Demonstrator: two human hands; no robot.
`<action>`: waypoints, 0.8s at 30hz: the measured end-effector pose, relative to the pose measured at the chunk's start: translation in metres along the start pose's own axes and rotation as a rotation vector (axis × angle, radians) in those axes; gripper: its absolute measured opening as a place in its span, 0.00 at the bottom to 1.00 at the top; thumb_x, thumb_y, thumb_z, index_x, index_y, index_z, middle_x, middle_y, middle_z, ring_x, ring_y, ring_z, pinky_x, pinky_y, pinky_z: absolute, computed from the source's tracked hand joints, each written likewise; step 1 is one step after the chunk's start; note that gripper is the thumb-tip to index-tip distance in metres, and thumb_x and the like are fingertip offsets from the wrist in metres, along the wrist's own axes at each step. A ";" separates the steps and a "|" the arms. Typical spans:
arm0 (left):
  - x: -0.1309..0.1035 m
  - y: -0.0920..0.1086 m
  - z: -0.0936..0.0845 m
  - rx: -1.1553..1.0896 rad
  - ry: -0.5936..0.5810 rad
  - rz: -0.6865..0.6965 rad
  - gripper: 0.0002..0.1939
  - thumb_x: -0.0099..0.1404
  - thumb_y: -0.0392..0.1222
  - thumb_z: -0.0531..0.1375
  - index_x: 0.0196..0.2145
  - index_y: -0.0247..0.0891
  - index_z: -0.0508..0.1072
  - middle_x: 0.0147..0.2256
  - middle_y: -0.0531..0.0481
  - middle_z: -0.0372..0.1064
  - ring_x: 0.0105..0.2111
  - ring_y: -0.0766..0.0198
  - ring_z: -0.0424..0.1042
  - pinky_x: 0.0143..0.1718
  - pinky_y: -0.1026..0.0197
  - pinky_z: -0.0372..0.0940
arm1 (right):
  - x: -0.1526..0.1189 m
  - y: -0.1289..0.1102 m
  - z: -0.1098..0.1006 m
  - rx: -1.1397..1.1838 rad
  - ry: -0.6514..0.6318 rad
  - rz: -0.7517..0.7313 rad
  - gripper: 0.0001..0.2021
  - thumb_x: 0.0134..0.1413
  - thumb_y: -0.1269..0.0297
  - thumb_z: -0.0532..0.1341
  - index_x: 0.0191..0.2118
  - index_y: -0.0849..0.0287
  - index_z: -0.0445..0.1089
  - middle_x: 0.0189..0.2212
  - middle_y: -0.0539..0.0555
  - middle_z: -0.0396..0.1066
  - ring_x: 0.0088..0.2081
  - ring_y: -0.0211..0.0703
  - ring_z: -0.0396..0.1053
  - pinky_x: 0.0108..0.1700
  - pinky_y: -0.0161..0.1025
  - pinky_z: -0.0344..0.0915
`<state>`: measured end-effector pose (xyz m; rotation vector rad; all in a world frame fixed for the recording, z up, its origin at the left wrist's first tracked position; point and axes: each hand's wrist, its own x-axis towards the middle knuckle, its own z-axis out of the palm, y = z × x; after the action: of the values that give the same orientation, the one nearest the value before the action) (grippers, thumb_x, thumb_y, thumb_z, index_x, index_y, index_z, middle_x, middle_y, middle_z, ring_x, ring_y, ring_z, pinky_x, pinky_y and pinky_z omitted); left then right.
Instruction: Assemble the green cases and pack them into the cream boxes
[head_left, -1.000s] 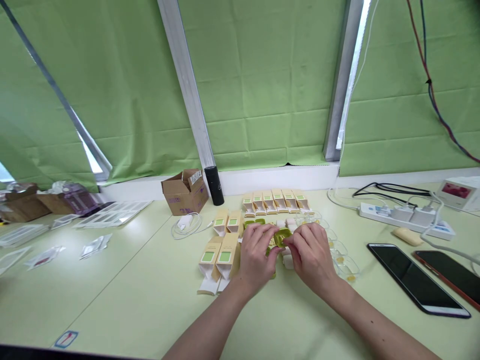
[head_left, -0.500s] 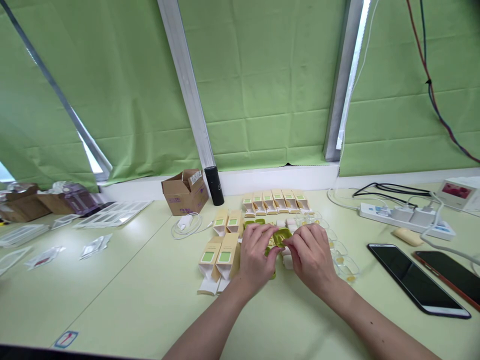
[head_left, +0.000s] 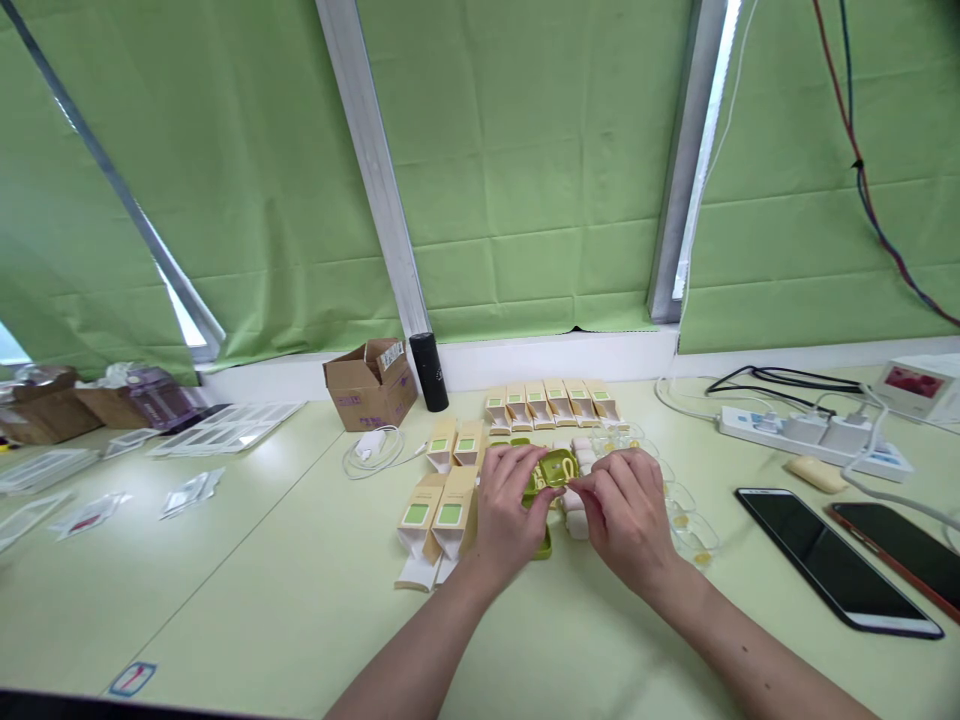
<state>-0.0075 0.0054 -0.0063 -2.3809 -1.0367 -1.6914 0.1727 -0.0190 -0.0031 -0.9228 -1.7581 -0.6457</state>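
Note:
A small olive-green square case (head_left: 556, 467) is pinched between the thumb and fingers of my left hand (head_left: 514, 500). At the case's right side a pale yellow loop (head_left: 569, 469) sticks up. My right hand (head_left: 624, 508) is closed in a pinch at the lower end of this loop; its fingertips partly hide the spot. More green cases lie on the table beneath and behind my left hand, one showing as a green corner (head_left: 543, 545) below it. Several white rounded pieces (head_left: 577, 522) stand between my hands. Clear plastic pieces with yellow dots (head_left: 694, 540) lie right of my right hand.
Cream boxes with open flaps stand left (head_left: 452, 515) and behind (head_left: 555, 402) my hands. A cardboard box (head_left: 370, 387) and black cylinder (head_left: 428, 372) are by the wall. To the right are a power strip (head_left: 814, 440) with cables and two phones, one black (head_left: 836, 560).
The right hand has moved slightly right, away from the case, and the pale yellow loop now shows between the hands. The left hand still holds the green case, shifted a little left.

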 end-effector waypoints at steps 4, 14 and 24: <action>0.001 -0.001 0.000 -0.013 0.018 -0.013 0.20 0.69 0.38 0.66 0.58 0.42 0.74 0.50 0.42 0.76 0.51 0.49 0.70 0.51 0.45 0.71 | -0.002 0.005 0.001 0.014 0.041 0.033 0.06 0.65 0.74 0.62 0.40 0.55 0.68 0.36 0.54 0.69 0.42 0.50 0.63 0.47 0.50 0.60; 0.005 -0.018 -0.001 -0.084 0.125 -0.287 0.21 0.70 0.45 0.66 0.59 0.43 0.75 0.51 0.43 0.76 0.54 0.51 0.71 0.55 0.46 0.69 | -0.009 0.017 0.011 0.075 -0.145 0.237 0.05 0.65 0.72 0.61 0.38 0.54 0.70 0.38 0.55 0.71 0.45 0.51 0.65 0.48 0.49 0.59; 0.009 -0.021 -0.002 -0.115 0.197 -0.410 0.21 0.68 0.48 0.67 0.57 0.41 0.77 0.47 0.42 0.76 0.50 0.52 0.72 0.51 0.49 0.70 | 0.002 -0.005 0.034 -0.060 -0.684 0.200 0.08 0.55 0.76 0.66 0.30 0.56 0.77 0.39 0.58 0.73 0.49 0.55 0.64 0.54 0.49 0.57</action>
<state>-0.0187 0.0249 -0.0049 -2.1077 -1.5066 -2.1154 0.1506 0.0053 -0.0129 -1.4576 -2.2000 -0.2585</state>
